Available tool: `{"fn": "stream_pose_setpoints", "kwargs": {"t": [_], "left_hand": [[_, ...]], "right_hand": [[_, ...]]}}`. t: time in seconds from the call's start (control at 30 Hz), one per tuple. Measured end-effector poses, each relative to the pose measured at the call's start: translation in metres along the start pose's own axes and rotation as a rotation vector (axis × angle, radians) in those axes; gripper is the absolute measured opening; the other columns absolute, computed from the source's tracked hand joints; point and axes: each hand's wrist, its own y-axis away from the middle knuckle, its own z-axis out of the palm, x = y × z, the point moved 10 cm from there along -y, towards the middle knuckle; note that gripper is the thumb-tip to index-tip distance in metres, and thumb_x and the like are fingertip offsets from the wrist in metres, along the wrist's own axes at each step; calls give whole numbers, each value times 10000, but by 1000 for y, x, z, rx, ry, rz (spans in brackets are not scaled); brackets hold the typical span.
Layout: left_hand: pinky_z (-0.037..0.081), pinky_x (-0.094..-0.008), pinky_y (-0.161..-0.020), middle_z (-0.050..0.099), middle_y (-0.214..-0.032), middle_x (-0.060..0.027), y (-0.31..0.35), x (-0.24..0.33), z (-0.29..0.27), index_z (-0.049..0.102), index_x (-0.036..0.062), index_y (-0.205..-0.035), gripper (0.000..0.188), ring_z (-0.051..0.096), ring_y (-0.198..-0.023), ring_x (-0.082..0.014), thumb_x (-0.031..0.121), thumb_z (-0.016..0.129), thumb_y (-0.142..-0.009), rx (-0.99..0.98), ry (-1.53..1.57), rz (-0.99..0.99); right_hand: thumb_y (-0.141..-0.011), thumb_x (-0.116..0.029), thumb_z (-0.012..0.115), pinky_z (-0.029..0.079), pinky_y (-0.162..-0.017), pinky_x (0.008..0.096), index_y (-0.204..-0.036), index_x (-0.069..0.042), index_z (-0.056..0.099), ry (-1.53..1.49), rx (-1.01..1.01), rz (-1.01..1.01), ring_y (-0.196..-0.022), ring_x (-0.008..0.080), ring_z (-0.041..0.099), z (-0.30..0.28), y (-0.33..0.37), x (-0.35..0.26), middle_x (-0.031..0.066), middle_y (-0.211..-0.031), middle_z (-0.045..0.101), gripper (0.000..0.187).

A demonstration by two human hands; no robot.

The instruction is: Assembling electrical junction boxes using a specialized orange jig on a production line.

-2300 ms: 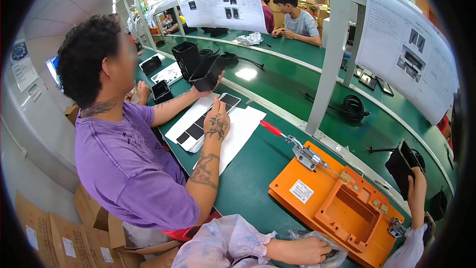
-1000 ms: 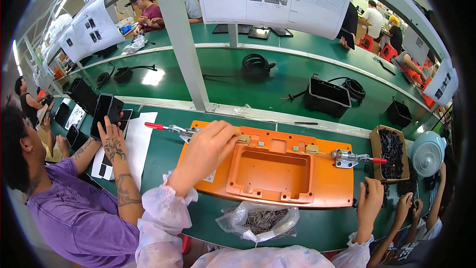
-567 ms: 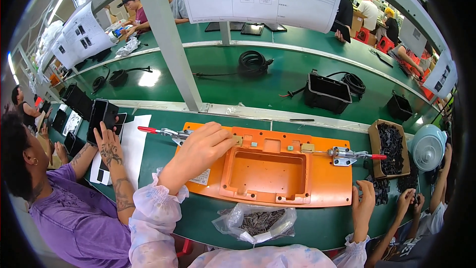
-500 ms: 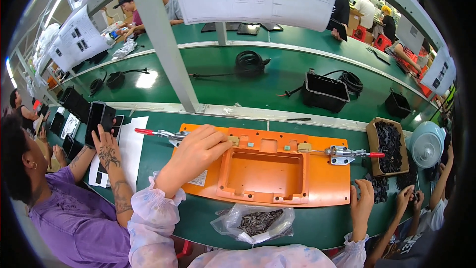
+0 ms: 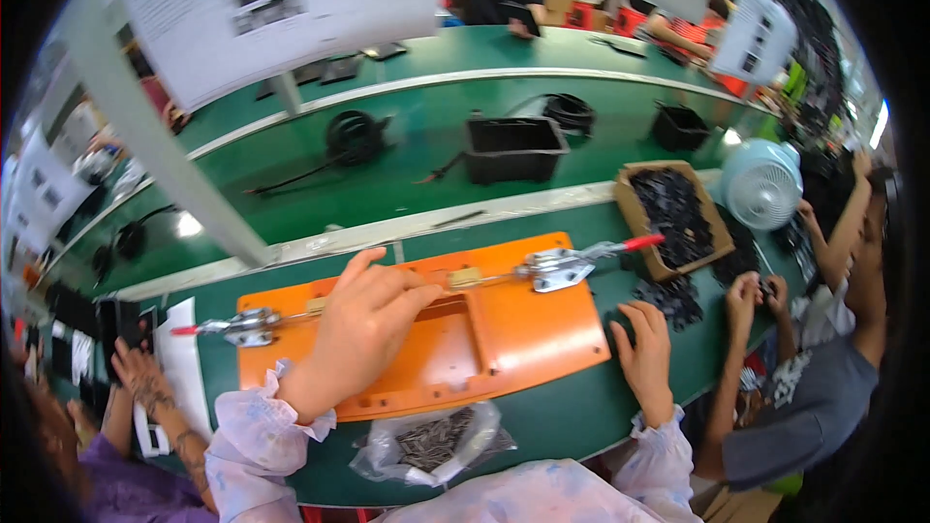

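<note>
My left hand (image 5: pixel 364 331) is over the rectangular recess of an orange fixture plate (image 5: pixel 550 334), fingers bent and drawn together. Its fingertips point toward the right brass-coloured block (image 5: pixel 465 278); whatever they may hold is hidden. My right hand (image 5: pixel 643 356), fingers curved and apart, is empty beside the plate's right end. Metal toggle clamps with red handles sit at both sides, a left clamp (image 5: pixel 252 326) and a right clamp (image 5: pixel 560 269). In front of the plate lies a clear plastic bag (image 5: pixel 481 423) of small metal pins or screws (image 5: pixel 431 440).
A cardboard box (image 5: pixel 719 244) of black parts stands at the right, with loose black parts (image 5: pixel 670 302) before it and a light blue fan (image 5: pixel 762 186) beside it. A black bin (image 5: pixel 513 157) and coiled cable (image 5: pixel 355 138) lie beyond. Co-workers' hands are at right (image 5: pixel 743 300) and left (image 5: pixel 143 374).
The view has turned to the right. My left hand has shifted rightward along the fixture, from the left brass block to over the recess. My right hand stays beside the right end.
</note>
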Motion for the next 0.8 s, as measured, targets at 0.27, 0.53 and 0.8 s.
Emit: {"fn": "stream_pose_setpoints", "kwargs": {"t": [0.27,0.53,0.8], "left_hand": [[458,-386,-852,613,-875,-59,-18,-24,63,763,88,-965,167,581,-827,-247,63,766,-800,-86,343,-117],[476,-445,-910,575,-859,-32,-24,-13,51,761,108,-1014,243,556,-805,-224,31,767,-783,-105,266,83],[395,-552,-1062,570,-1058,-68,-12,5,55,632,73,-1261,502,569,-1028,-255,202,757,-792,-215,-65,263]], "right_hand": [[-819,-66,726,501,-828,399,-1063,-2,657,65,102,72,-961,335,596,-7,-2,31,145,-1057,639,261],[-802,-141,768,497,-776,398,-1005,-17,675,15,-156,48,-869,307,578,1,5,8,112,-934,604,255],[-797,-116,735,480,-795,401,-894,-29,610,-5,-295,-38,-881,316,548,22,-12,5,121,-927,557,181]]}}
